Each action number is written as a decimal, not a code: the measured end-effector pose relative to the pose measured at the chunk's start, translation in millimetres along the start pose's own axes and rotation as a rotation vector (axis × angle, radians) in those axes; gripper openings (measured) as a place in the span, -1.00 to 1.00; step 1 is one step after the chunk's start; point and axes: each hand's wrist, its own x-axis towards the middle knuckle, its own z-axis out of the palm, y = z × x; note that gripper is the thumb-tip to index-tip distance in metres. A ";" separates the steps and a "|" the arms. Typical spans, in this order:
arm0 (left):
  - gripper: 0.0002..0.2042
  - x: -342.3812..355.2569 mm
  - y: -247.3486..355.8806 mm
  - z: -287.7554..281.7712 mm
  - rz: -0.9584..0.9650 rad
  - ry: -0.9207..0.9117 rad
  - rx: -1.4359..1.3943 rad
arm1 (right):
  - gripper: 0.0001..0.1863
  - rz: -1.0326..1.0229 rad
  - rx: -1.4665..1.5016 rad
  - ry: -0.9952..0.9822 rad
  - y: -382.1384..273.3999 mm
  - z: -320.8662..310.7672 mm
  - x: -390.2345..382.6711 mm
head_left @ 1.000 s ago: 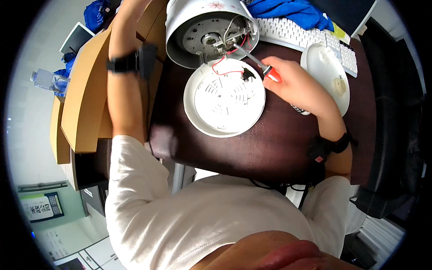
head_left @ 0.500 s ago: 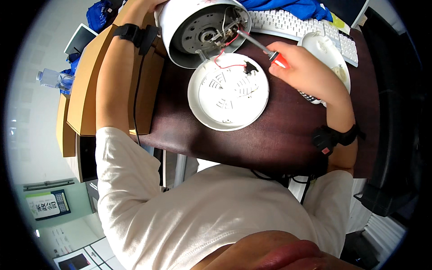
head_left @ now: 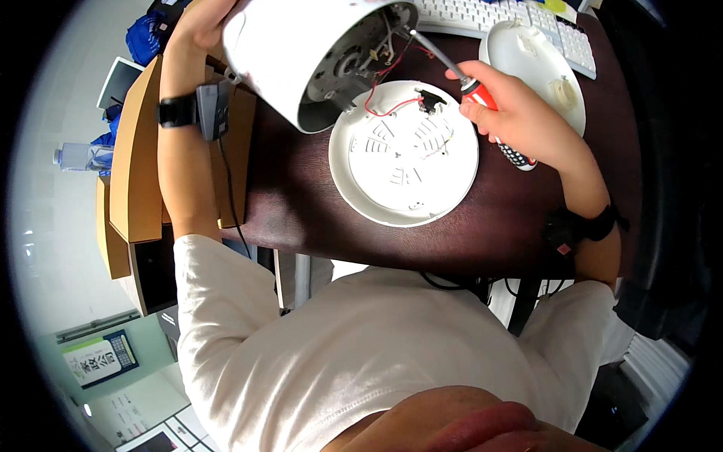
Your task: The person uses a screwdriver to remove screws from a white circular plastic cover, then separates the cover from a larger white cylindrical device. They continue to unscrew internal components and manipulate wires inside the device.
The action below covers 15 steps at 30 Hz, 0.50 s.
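Observation:
A white cylindrical appliance body [head_left: 275, 56] lies tilted on its side, its open underside toward the right. Inside show a metal plate, small fittings and wires. My left hand [head_left: 211, 21] is at the body's far left side by the picture's top edge; its fingers are hidden. My right hand [head_left: 512, 113] is closed round the red, black and white handle of a screwdriver [head_left: 440, 56]. The shaft points up-left, its tip at the rim of the open underside. Red wires [head_left: 393, 111] run from inside to a black connector [head_left: 431, 101] on a round white base cover [head_left: 403, 215] with vent slots.
A white keyboard [head_left: 467, 16] lies at the back. On the right is a white oval lid-like part [head_left: 527, 56]. Cardboard boxes [head_left: 135, 166] stand at the left beside a clear bottle [head_left: 83, 156]. The dark table [head_left: 301, 203] has its edge near my body.
The appliance body sits lower and further left in view, turned more onto its side. The base cover appears shifted slightly right. My right hand still grips the screwdriver, now slightly lower and to the right.

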 end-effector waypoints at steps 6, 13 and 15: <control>-0.22 -21.7 -53.8 -18.6 -0.041 0.276 -0.160 | -0.57 -0.080 0.045 -0.058 6.8 12.4 -0.4; -0.45 -59.3 -57.0 28.5 0.153 0.171 -0.314 | -0.59 -0.096 -0.025 -0.060 0.8 12.7 -2.4; -0.35 -59.5 -76.4 37.8 0.179 0.159 -0.390 | -0.60 -0.077 0.007 -0.068 1.6 12.5 -4.1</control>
